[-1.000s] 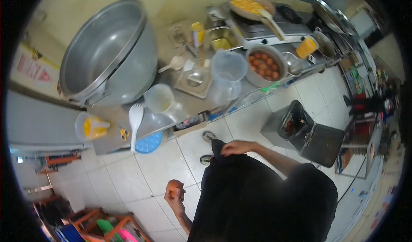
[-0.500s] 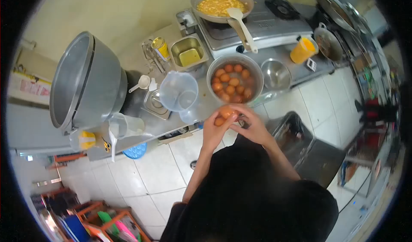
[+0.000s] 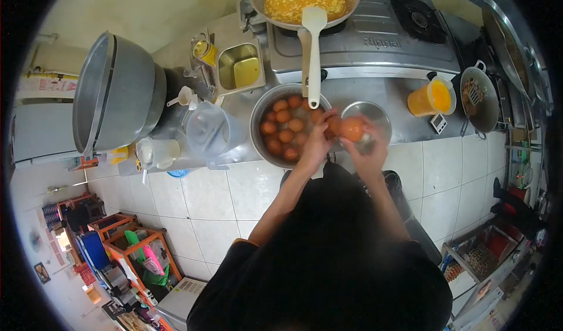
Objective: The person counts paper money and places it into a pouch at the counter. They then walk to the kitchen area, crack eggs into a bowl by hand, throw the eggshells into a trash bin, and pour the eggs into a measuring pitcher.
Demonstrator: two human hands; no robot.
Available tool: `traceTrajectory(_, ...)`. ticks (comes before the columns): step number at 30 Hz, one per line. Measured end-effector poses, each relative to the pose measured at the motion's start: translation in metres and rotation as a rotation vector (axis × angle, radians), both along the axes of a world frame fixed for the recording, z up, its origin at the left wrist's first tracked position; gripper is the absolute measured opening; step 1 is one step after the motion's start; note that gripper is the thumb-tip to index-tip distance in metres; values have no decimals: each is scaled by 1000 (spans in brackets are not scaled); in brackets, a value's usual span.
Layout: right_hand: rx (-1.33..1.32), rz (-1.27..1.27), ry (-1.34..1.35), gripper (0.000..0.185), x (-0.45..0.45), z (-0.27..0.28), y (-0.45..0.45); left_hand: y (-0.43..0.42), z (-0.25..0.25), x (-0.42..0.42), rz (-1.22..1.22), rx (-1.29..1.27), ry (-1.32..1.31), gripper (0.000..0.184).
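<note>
My left hand (image 3: 317,145) is closed around a brown egg (image 3: 333,125) at the right rim of the big metal pot (image 3: 256,138). In my right hand (image 3: 372,154) is another brown egg (image 3: 352,129), held close beside the first. Whether the two shells touch I cannot tell. Both eggs look whole, and they are above the left side of a small steel bowl (image 3: 378,110). Several brown eggs (image 3: 285,135) sit in the pot, just left of my left hand.
A frying pan (image 3: 258,2) with yellow egg mixture is on the stove (image 3: 375,43), a white spatula (image 3: 314,55) across its handle. Rightward stand an orange-yellow jug (image 3: 419,103) and a wok (image 3: 489,111). Leftward are a clear plastic jug (image 3: 214,128), an oil tray (image 3: 229,85) and a large grey pot (image 3: 126,90).
Both hands have moved with the eggs from the pot's front edge to the small steel bowl and spread slightly apart. The camera view has shifted, bringing the stove more into view.
</note>
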State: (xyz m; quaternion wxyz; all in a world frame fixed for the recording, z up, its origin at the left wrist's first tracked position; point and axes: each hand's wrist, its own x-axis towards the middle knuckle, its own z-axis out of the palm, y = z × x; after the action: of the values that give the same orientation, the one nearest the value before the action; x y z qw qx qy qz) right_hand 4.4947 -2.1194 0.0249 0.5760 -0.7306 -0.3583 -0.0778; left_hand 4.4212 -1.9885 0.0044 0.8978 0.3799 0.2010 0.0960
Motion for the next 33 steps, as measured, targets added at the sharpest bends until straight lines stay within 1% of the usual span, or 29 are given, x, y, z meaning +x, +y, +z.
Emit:
traceTrajectory(1,-1,-1,-1,55,3,4,2,-6,1,6,18,-39,-36,48)
traceTrajectory(2,-90,-15,17,54,5,8,3,-10,1,10,14,-43,-36,48)
traceTrajectory(3,-180,-29,35,53,7,10,2,-15,1,14,16,-13,-43,49)
traceTrajectory(4,-180,-30,32,53,9,9,-3,-17,2,19,21,19,-53,50)
traceTrajectory(6,58,-64,30,52,11,3,-10,-22,-4,28,16,29,-76,50)
traceTrajectory(7,56,-66,34,52,10,4,-12,-25,-8,29,11,33,-90,51)
traceTrajectory(9,-146,-87,118,48,12,9,-16,-27,-16,33,5,23,-93,49)
traceTrajectory(10,-147,-91,117,48,13,4,-17,-28,-11,37,0,15,-98,47)
traceTrajectory(11,45,-58,390,47,17,-6,-17,-26,-5,40,-1,16,-103,47)
traceTrajectory(12,238,-22,662,46,22,-13,-17,-22,0,40,-59,278,-34,46)
traceTrajectory(13,237,-25,663,46,28,-8,-20,-20,9,40,-119,537,41,45)
traceTrajectory(15,539,164,1241,39,44,6,-32,-17,16,42,-136,550,3,46)
traceTrajectory(16,539,159,1238,39,53,3,-39,-16,17,45,-149,568,-37,47)
traceTrajectory(18,215,318,1135,41,70,-3,-51,-11,15,51,-193,565,-52,47)
traceTrajectory(19,213,316,1137,41,76,-2,-54,-10,13,53,-233,563,-59,46)
traceTrajectory(21,-128,348,925,47,87,0,-57,-8,2,57,-254,594,-64,46)
traceTrajectory(22,-129,353,927,47,95,-9,-58,-6,-2,63,-274,627,-71,46)
traceTrajectory(23,-154,323,796,48,99,-19,-60,-6,4,68,-271,627,-67,46)
traceTrajectory(24,-167,316,734,48,102,-28,-63,-7,10,74,-299,769,-46,45)
traceTrajectory(25,-179,306,672,49,102,-24,-62,-6,14,80,-322,913,-23,43)
traceTrajectory(26,-139,360,741,49,105,-19,-61,-3,11,86,-309,916,-10,43)
traceTrajectory(27,-99,415,811,49,108,-12,-59,0,7,92,-319,1008,-74,44)
traceTrajectory(28,-100,434,815,49,109,-7,-59,2,3,97,-330,1101,-138,46)
traceTrajectory(30,-199,449,800,48,117,-3,-62,5,-7,104,-345,1134,-103,48)
traceTrajectory(32,-201,457,777,48,123,-18,-67,9,-14,113,-369,1163,-77,50)
traceTrajectory(33,-206,453,757,47,125,-28,-70,11,-18,116,-419,1158,-76,52)
